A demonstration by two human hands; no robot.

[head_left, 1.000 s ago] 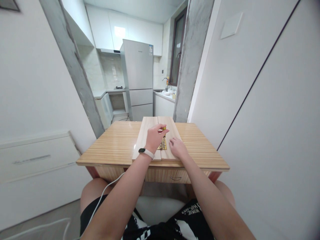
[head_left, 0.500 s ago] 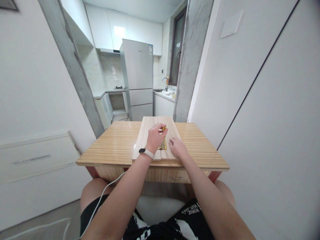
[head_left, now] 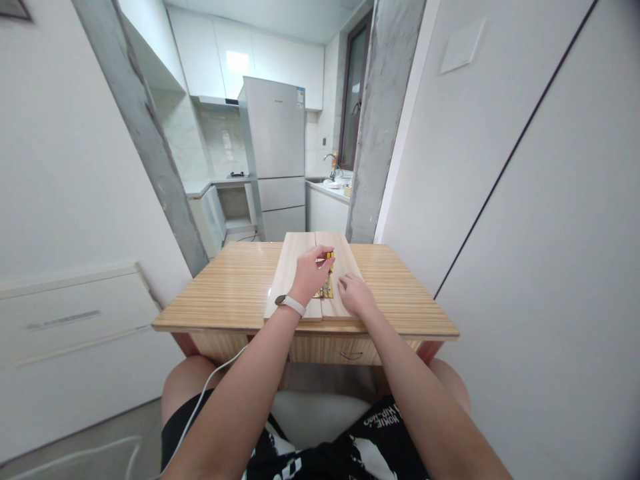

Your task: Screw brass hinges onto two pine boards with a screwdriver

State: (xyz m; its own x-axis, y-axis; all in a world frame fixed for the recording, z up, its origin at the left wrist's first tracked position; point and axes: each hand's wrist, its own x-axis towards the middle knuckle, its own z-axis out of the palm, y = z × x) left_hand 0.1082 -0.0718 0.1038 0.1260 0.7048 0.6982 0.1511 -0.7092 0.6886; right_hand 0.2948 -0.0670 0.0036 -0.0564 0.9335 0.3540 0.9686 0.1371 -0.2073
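Small yellow-and-black tool handle (head_left: 330,255) was pinched, roughly upright, between thumb and fingers of the left hand (head_left: 309,272), just over the brass-coloured metal plate (head_left: 327,291). Versus the earlier frame, the left hand had rolled slightly and more yellow showed: likely a small twist, plate unmoved. Right hand (head_left: 356,294) lay half-curled, same spot, on two pale flat wooden boards (head_left: 286,263); couldn't tell if it held anything. Striped light-brown wooden table (head_left: 225,287) underneath, unchanged.

You have bright, even light, with white glare on the upper cabinets (head_left: 237,61) and a faint sheen on the desk (head_left: 215,287), which shades the space beneath. Wide-angle distortion tilts the side walls (head_left: 65,147) and softens detail towards your edges.
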